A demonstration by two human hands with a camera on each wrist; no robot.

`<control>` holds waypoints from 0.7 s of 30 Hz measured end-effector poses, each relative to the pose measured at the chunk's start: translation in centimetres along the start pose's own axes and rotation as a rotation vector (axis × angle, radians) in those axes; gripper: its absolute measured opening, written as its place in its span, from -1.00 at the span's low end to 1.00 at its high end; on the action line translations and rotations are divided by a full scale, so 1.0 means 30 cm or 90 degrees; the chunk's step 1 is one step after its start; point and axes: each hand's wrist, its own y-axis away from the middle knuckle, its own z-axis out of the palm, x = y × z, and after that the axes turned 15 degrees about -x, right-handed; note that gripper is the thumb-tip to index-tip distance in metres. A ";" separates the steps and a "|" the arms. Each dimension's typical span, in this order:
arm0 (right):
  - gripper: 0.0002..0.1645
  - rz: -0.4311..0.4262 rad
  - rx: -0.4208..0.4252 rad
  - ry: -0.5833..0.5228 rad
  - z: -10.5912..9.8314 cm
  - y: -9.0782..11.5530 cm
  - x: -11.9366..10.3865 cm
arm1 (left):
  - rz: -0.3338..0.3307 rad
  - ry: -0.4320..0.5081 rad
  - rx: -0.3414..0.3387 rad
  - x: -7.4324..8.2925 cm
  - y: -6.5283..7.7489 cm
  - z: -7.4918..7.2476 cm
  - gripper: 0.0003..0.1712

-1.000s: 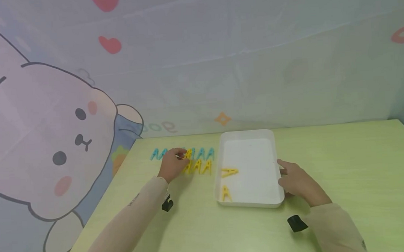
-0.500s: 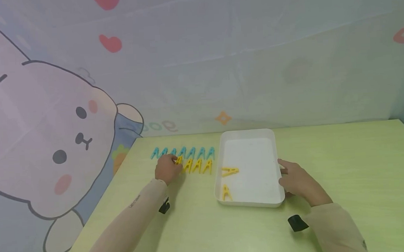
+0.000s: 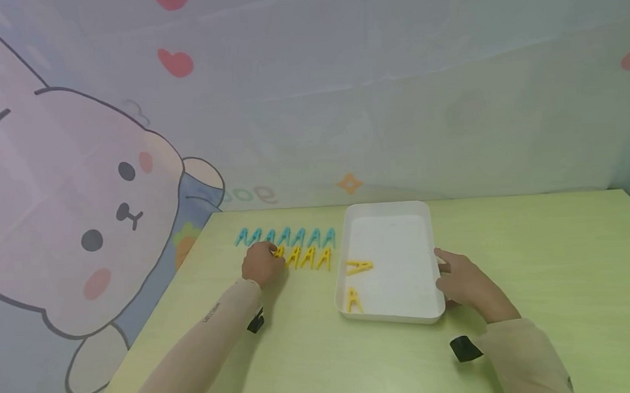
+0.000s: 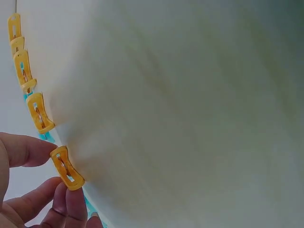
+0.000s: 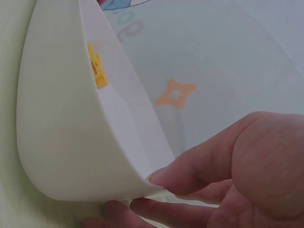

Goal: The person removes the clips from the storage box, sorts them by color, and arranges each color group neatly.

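My left hand [image 3: 262, 264] pinches a yellow clothespin [image 4: 67, 168] between thumb and fingers, at the left end of a row of yellow clothespins [image 3: 309, 257] on the table. Just behind that row stands a line of several blue clothespins [image 3: 314, 237]. To the right lies a white tray [image 3: 396, 245] holding two yellow clothespins, one sideways [image 3: 359, 267] and one nearer the front [image 3: 353, 300]. My right hand [image 3: 463, 281] grips the tray's right side. In the right wrist view its thumb lies on the rim, with fingers lower, outside the wall.
The light green table [image 3: 539, 251] ends at the back against a printed cloth [image 3: 449, 126]. A large bunny picture [image 3: 110, 229] covers the cloth's left side. A black strap piece [image 3: 465, 349] sits at the right wrist.
My left hand has moved left with the yellow clothespin, from over the blue row down to the yellow row's left end. The right hand and tray stay in place.
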 end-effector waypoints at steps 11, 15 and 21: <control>-0.05 -0.007 -0.011 -0.044 -0.002 -0.002 -0.004 | 0.071 0.002 0.034 0.042 -0.003 0.015 -0.49; -0.05 -0.012 -0.011 -0.052 0.002 0.003 0.005 | 0.216 0.004 0.026 0.106 0.010 0.048 -0.52; -0.05 -0.017 -0.012 -0.077 0.006 0.008 0.020 | 0.470 -0.083 -0.005 0.217 0.049 0.099 -0.63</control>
